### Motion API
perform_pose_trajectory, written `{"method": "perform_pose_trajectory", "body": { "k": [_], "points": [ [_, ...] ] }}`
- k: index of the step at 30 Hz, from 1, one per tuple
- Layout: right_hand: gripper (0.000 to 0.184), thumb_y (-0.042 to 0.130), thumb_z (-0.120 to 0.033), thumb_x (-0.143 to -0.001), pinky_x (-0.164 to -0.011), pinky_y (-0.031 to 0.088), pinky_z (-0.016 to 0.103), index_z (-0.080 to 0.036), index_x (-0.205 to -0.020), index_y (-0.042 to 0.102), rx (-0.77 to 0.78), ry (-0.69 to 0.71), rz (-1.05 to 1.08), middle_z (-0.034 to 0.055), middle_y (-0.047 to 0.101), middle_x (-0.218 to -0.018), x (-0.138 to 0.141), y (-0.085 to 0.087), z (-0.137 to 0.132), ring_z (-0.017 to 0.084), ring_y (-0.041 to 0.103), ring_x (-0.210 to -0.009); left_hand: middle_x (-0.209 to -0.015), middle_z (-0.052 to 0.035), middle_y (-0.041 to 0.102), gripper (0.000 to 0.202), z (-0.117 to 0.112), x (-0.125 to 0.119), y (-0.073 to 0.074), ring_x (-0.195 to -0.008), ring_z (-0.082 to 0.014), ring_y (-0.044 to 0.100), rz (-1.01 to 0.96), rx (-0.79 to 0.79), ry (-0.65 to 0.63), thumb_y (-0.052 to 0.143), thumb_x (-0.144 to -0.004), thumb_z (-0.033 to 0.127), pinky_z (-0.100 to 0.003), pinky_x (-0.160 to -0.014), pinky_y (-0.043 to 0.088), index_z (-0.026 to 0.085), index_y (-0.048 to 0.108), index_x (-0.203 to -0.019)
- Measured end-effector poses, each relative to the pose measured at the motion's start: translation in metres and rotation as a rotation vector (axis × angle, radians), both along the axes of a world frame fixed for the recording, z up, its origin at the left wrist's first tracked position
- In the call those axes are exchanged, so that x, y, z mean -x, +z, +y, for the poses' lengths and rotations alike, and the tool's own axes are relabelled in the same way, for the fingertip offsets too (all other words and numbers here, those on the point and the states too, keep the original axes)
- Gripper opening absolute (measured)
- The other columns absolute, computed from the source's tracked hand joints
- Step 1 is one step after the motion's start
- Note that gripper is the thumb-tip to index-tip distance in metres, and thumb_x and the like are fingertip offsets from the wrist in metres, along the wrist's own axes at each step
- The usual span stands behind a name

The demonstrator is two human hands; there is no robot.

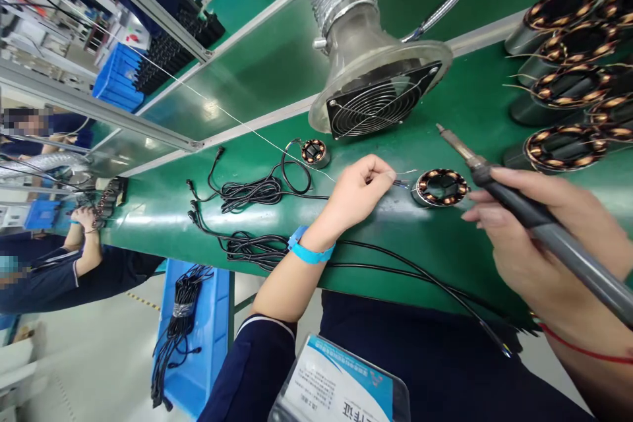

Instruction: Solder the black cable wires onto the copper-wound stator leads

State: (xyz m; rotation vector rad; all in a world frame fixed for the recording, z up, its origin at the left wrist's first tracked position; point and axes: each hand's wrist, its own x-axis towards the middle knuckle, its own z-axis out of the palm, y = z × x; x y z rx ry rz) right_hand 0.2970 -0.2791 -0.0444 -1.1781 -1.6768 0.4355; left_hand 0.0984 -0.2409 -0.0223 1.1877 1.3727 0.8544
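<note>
My left hand (360,191) pinches thin wire ends just left of a round copper-wound stator (441,186) lying flat on the green bench (435,105). A blue strap circles that wrist. My right hand (539,247) grips a soldering iron (524,211); its metal tip points up and left, above and to the right of the stator, clear of it. A thin strand of solder wire (232,117) runs from the upper left down toward my left hand.
A fume extractor fan (378,102) on a ribbed hose stands behind the stator. Several wound stators (573,79) are stacked at the right. Black cable bundles (252,192) and another small stator (314,151) lie to the left. A blue bin (210,336) of cables sits below; another person works at far left.
</note>
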Motion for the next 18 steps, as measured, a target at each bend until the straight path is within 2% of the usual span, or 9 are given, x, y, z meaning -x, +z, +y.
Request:
{"method": "perform_pose_trajectory", "body": {
  "k": [3, 6, 10, 14, 18],
  "points": [
    [0.021, 0.059, -0.043, -0.093, -0.062, 0.056, 0.031, -0.024, -0.101, 0.063, -0.058, -0.044, -0.112, 0.0049, 0.070, -0.085, -0.005, -0.005, -0.003, 0.018, 0.068, -0.071, -0.060, 0.0080, 0.044, 0.015, -0.002, -0.001, 0.000, -0.057, -0.0051, 0.039, -0.022, 0.015, 0.027, 0.058, -0.083, 0.016, -0.022, -0.058, 0.031, 0.016, 0.051, -0.069],
    [0.021, 0.053, -0.042, -0.095, -0.052, 0.051, 0.026, -0.022, -0.093, 0.061, -0.052, -0.022, -0.228, 0.0052, 0.068, -0.079, -0.012, -0.007, -0.005, 0.016, 0.068, -0.067, -0.058, 0.0083, 0.043, 0.018, -0.002, -0.003, 0.002, -0.055, -0.0044, 0.037, -0.056, 0.057, 0.050, 0.057, -0.083, 0.012, -0.021, -0.056, 0.030, 0.016, 0.050, -0.067],
    [0.025, 0.052, -0.045, -0.095, -0.045, 0.042, 0.027, -0.022, -0.091, 0.060, -0.031, -0.028, -0.185, 0.0043, 0.064, -0.071, -0.014, -0.010, -0.007, 0.015, 0.065, -0.060, -0.057, 0.0077, 0.044, 0.019, -0.001, -0.005, 0.002, -0.054, -0.0039, 0.037, -0.071, 0.095, 0.065, 0.057, -0.084, 0.009, -0.021, -0.053, 0.030, 0.016, 0.050, -0.067],
    [0.031, 0.055, -0.051, -0.091, -0.043, 0.040, 0.028, -0.021, -0.090, 0.062, 0.052, -0.093, -0.078, 0.0046, 0.063, -0.069, -0.009, -0.014, -0.009, 0.016, 0.062, -0.056, -0.057, 0.0076, 0.044, 0.020, -0.001, -0.005, 0.001, -0.053, -0.0037, 0.037, -0.102, 0.087, 0.062, 0.057, -0.084, 0.009, -0.020, -0.053, 0.030, 0.016, 0.050, -0.067],
    [0.029, 0.058, -0.051, -0.088, -0.043, 0.038, 0.029, -0.022, -0.089, 0.064, 0.078, -0.097, -0.055, 0.0044, 0.064, -0.071, -0.005, -0.013, -0.011, 0.015, 0.062, -0.056, -0.056, 0.0074, 0.043, 0.022, -0.001, -0.005, 0.001, -0.053, -0.0040, 0.036, -0.116, 0.085, 0.065, 0.056, -0.084, 0.008, -0.020, -0.054, 0.031, 0.017, 0.048, -0.065]
  ]
}}
